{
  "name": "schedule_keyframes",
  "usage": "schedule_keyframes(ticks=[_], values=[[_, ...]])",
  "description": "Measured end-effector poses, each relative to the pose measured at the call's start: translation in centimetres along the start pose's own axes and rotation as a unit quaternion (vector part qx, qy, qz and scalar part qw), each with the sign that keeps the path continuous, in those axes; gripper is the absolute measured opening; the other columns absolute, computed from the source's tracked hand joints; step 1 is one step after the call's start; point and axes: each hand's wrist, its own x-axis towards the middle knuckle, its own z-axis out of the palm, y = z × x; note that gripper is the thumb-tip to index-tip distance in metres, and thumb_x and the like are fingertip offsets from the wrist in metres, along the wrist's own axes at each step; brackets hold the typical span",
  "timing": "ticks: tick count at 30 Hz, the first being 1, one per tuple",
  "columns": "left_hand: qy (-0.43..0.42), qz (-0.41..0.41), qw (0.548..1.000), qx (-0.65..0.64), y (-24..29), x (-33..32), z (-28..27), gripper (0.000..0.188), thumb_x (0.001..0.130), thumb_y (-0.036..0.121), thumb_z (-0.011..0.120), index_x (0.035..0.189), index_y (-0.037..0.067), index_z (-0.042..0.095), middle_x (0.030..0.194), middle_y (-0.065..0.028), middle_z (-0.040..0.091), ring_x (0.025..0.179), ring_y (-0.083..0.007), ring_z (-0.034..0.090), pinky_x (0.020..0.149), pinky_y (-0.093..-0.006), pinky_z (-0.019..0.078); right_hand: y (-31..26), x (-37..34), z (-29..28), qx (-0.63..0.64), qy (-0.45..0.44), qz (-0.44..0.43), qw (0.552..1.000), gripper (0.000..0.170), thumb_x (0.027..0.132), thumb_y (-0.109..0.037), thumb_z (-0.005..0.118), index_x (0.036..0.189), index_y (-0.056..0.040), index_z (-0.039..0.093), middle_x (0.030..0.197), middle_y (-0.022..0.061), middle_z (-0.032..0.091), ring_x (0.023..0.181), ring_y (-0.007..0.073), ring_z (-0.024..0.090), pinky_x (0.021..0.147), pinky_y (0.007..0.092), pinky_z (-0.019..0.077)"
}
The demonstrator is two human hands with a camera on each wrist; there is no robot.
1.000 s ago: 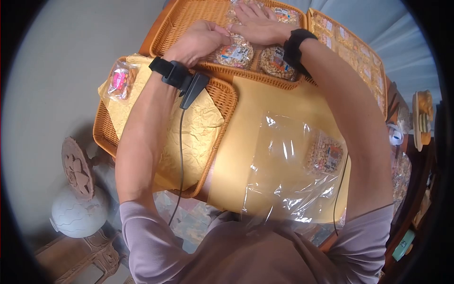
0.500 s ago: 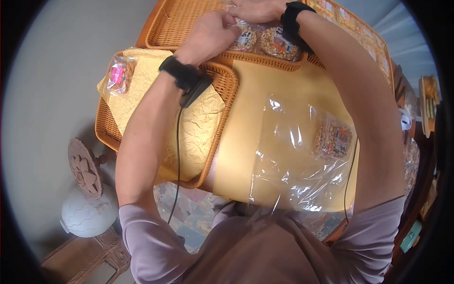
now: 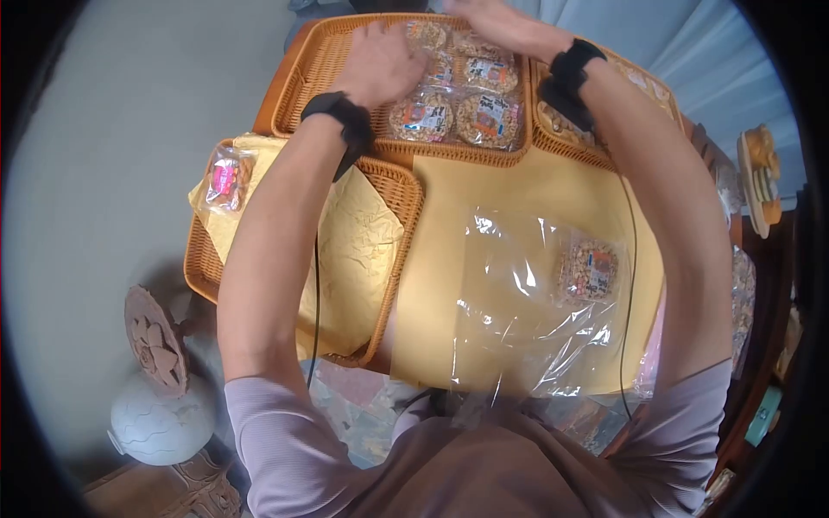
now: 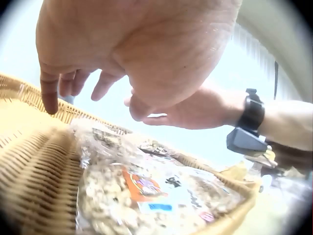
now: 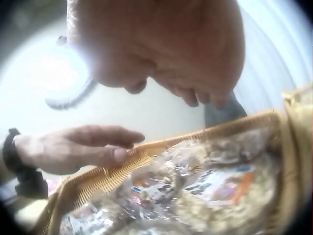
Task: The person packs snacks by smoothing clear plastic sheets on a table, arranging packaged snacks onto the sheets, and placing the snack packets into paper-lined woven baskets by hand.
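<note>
- Left hand [image 3: 380, 67], loosely spread, empty, is over the basket [image 3: 319, 69], nearer the packs [image 3: 490, 119].
- Packs, roundish, lie in it, rightward.
- Right hand [image 3: 499, 24], fingers relaxed, empty, hangs beyond them.

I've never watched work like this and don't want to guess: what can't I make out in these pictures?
- Head view: the right hand's fingertips, blurred and cut off by the top edge.
- Head view: part of the crinkled gold paper, hidden by the left forearm.
- Right wrist view: the lettering on the snack packs, too blurred to read.
</note>
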Motion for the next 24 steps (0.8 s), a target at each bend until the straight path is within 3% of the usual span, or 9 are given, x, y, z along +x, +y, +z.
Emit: schedule_keyframes(ticks=[2, 4, 7, 12, 14, 18, 20, 21, 24], values=[[0.023, 0.029, 0.998, 0.055, -1.7, 3.1, 3.5, 0.070, 0.099, 0.051, 0.051, 0.138, -0.006, 0.053, 0.149, -0.0352, 0.043, 0.145, -0.0491, 0.033, 0.120, -0.0540, 0.0280, 0.8, -1.3, -0.9, -0.048, 0.014, -0.012, 0.999, 0.063, 0.108, -0.042, 0.041, 0.152, 0.0043, 0.043, 0.153, 0.0257, 0.048, 0.144, 0.0392, 0.045, 0.120, 0.0424, 0.0357], [0.049, 0.056, 0.991, 0.111, -2.5, 4.9, 7.1, 0.076, 0.100, 0.054, 0.046, 0.147, -0.005, 0.046, 0.158, -0.0344, 0.035, 0.150, -0.0488, 0.027, 0.123, -0.0539, 0.0237, -3.1, -5.2, -4.6, -0.205, -0.186, 0.049, 0.960, 0.068, 0.109, -0.043, 0.037, 0.162, -0.0024, 0.025, 0.169, 0.0183, 0.026, 0.157, 0.0336, 0.023, 0.129, 0.0463, 0.0181], [-0.046, -0.099, 0.994, 0.000, 2.0, 3.8, 5.8, 0.097, 0.097, 0.067, 0.043, 0.164, 0.001, 0.017, 0.171, -0.0268, 0.008, 0.159, -0.0429, 0.006, 0.125, -0.0584, 0.0169, -1.5, -6.5, -4.4, -0.255, -0.183, -0.011, 0.949, 0.055, 0.110, -0.034, 0.039, 0.155, -0.0023, 0.040, 0.161, 0.0201, 0.040, 0.154, 0.0350, 0.029, 0.127, 0.0414, 0.0255], [-0.082, -0.109, 0.991, 0.012, 2.8, 3.6, 5.1, 0.120, 0.085, 0.086, 0.047, 0.164, 0.003, 0.014, 0.169, -0.0316, 0.005, 0.158, -0.0466, 0.002, 0.123, -0.0644, 0.0160, -0.2, -6.8, -4.5, -0.289, -0.159, -0.067, 0.942, 0.046, 0.110, -0.027, 0.042, 0.146, -0.0016, 0.052, 0.153, 0.0195, 0.050, 0.150, 0.0375, 0.035, 0.125, 0.0437, 0.0305], [-0.075, -0.098, 0.992, 0.021, 2.6, 3.3, 5.2, 0.126, 0.081, 0.089, 0.050, 0.164, 0.002, 0.015, 0.169, -0.0318, 0.004, 0.158, -0.0462, 0.002, 0.122, -0.0654, 0.0166, 1.1, -6.0, -4.0, -0.257, -0.064, -0.147, 0.953, 0.037, 0.103, -0.022, 0.049, 0.128, -0.0035, 0.069, 0.132, 0.0191, 0.063, 0.122, 0.0364, 0.057, 0.108, 0.0463, 0.0456], [-0.076, -0.082, 0.993, 0.028, 2.4, 3.1, 4.9, 0.129, 0.077, 0.089, 0.057, 0.165, 0.004, 0.015, 0.170, -0.0281, 0.006, 0.159, -0.0425, 0.002, 0.121, -0.0681, 0.0147, 0.2, -3.5, -4.4, -0.207, -0.126, -0.050, 0.969, 0.035, 0.101, -0.024, 0.055, 0.123, -0.0051, 0.073, 0.136, 0.0194, 0.063, 0.126, 0.0361, 0.057, 0.106, 0.0477, 0.0467], [-0.078, -0.074, 0.994, 0.020, 2.1, 3.1, 4.7, 0.131, 0.075, 0.089, 0.059, 0.165, 0.004, 0.015, 0.170, -0.0285, 0.005, 0.159, -0.0429, 0.001, 0.120, -0.0689, 0.0151, -3.2, -0.6, -8.6, -0.237, -0.511, 0.045, 0.825, 0.065, 0.106, -0.043, 0.038, 0.157, -0.0019, 0.038, 0.162, 0.0251, 0.037, 0.151, 0.0410, 0.034, 0.123, 0.0514, 0.0263], [-0.095, -0.063, 0.993, 0.030, 2.0, 3.2, 4.4, 0.136, 0.074, 0.092, 0.058, 0.164, 0.000, 0.014, 0.168, -0.0332, 0.003, 0.157, -0.0478, 0.000, 0.123, -0.0635, 0.0154, -2.3, -1.5, -7.8, -0.234, -0.513, 0.047, 0.825, 0.065, 0.106, -0.043, 0.038, 0.157, -0.0019, 0.038, 0.162, 0.0251, 0.037, 0.151, 0.0410, 0.034, 0.123, 0.0514, 0.0263], [-0.108, -0.062, 0.992, 0.038, 1.9, 3.3, 4.6, 0.138, 0.074, 0.094, 0.055, 0.163, -0.002, 0.012, 0.167, -0.0365, 0.002, 0.156, -0.0513, -0.002, 0.125, -0.0579, 0.0155, -0.9, -5.6, -4.5, -0.226, -0.222, -0.079, 0.945, 0.042, 0.099, -0.032, 0.055, 0.124, 0.0006, 0.066, 0.123, 0.0289, 0.068, 0.117, 0.0419, 0.064, 0.099, 0.0503, 0.0493]])
